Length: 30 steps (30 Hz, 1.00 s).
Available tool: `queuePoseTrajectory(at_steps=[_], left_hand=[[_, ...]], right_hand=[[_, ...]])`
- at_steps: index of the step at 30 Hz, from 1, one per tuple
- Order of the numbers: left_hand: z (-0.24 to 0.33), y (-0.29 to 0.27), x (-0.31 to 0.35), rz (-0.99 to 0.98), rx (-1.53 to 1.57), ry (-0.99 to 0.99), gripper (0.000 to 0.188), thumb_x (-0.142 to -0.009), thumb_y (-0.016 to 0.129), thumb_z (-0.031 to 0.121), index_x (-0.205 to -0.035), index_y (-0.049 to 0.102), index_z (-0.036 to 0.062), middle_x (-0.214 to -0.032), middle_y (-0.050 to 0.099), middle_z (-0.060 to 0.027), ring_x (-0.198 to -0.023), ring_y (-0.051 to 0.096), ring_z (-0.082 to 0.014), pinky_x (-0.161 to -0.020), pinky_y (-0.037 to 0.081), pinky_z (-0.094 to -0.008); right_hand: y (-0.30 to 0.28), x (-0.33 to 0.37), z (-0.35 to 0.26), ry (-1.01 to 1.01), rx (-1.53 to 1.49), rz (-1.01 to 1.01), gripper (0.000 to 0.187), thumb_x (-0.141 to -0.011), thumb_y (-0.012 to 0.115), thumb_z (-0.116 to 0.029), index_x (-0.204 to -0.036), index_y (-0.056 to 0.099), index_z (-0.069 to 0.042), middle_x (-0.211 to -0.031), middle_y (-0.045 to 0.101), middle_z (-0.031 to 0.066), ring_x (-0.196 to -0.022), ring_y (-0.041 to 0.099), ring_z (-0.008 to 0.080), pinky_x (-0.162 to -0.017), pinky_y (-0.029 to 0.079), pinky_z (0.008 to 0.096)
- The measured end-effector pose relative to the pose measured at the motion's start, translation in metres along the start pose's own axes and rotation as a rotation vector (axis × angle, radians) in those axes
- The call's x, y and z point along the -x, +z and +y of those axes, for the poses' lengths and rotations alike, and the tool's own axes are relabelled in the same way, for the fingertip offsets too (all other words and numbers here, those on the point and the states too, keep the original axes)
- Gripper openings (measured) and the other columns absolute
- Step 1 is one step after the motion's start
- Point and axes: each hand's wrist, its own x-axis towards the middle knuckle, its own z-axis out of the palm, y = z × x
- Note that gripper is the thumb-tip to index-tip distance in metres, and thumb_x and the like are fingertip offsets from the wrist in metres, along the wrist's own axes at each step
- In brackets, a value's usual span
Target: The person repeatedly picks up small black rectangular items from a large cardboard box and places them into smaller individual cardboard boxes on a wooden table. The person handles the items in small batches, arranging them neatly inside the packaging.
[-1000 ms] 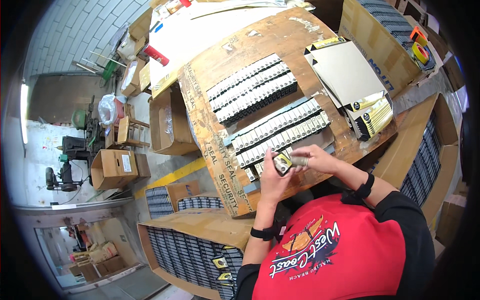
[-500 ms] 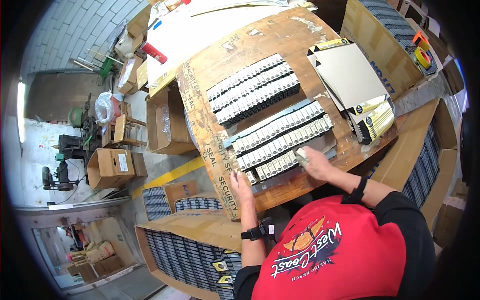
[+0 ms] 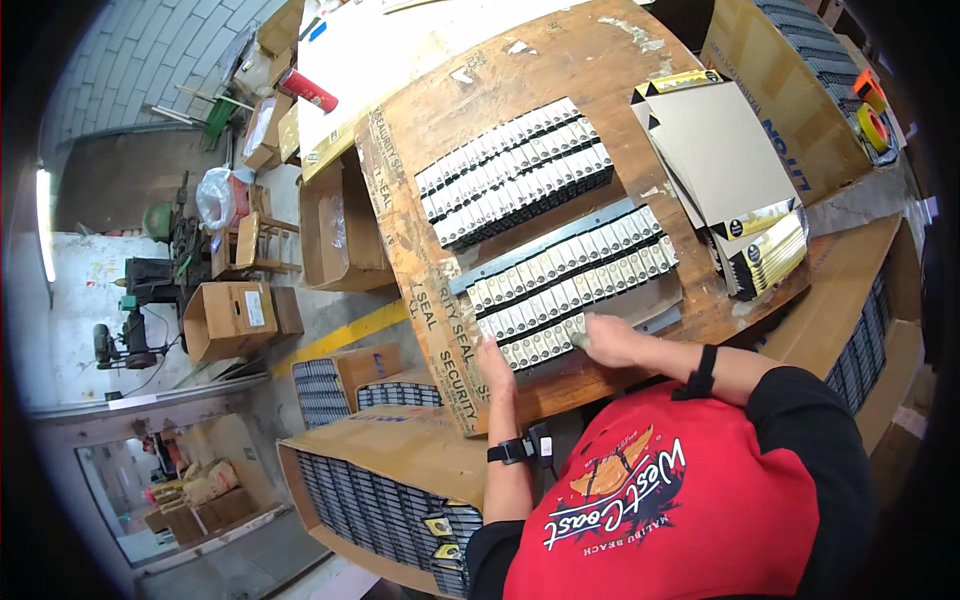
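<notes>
On the wooden table lie several rows of small black boxes with white faces, each face with a round mark. The near block (image 3: 565, 272) has two longer rows and a short front row (image 3: 540, 347). My left hand (image 3: 496, 370) stands at the left end of this block, its fingers stretched out against the row ends. At the right end of the short row, my right hand (image 3: 612, 340) is closed, its fingertips on the end box; its palm side is hidden. A metal strip (image 3: 545, 245) runs along the block's far side.
Another block of boxes (image 3: 520, 175) sits farther back. Flat grey cardboard sheets (image 3: 720, 150) with yellow-and-black printed pieces lie at the right. Large cartons of similar boxes (image 3: 375, 510) stand around the table, and a red can (image 3: 308, 90) lies at the far left.
My right hand has moved left along the front row, against its end. The short row looks closed up toward my left hand, which stays at the left end. The whole view has shifted slightly.
</notes>
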Motion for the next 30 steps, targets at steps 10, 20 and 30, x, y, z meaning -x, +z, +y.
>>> queuePoseTrajectory(at_steps=[10,20,30], left_hand=[[-0.007,0.002,-0.014,0.054,-0.339,0.35,0.042,-0.095,0.041,0.03,-0.093,0.06,-0.0075,-0.086,0.063,-0.0225,-0.078,0.055,-0.0298,-0.073,0.042,-0.0424],[0.115,0.016,0.023,-0.079,0.037,0.379,0.038,-0.091,0.047,0.024,-0.122,0.05,0.0017,-0.108,0.059,-0.0098,-0.097,0.056,-0.0203,-0.08,0.044,-0.0321],[0.211,0.172,0.237,-0.938,0.027,0.595,0.024,-0.086,0.047,0.005,-0.105,0.06,-0.0025,-0.089,0.063,-0.0077,-0.081,0.058,-0.0144,-0.071,0.044,-0.0251]], right_hand=[[-0.006,-0.009,0.007,0.023,-0.059,-0.011,0.054,-0.084,0.046,-0.049,-0.083,0.065,0.001,-0.084,0.063,0.0259,-0.084,0.061,0.0412,-0.075,0.049,0.0466],[-0.036,0.119,0.042,0.001,0.166,0.449,0.02,-0.071,0.055,-0.013,-0.082,0.056,0.004,-0.079,0.062,0.021,-0.075,0.062,0.0389,-0.062,0.051,0.0464],[-0.145,0.408,0.097,0.475,-0.564,0.751,0.028,-0.069,0.053,-0.009,-0.093,0.067,-0.005,-0.082,0.066,0.0162,-0.08,0.064,0.0352,-0.07,0.052,0.0419]])
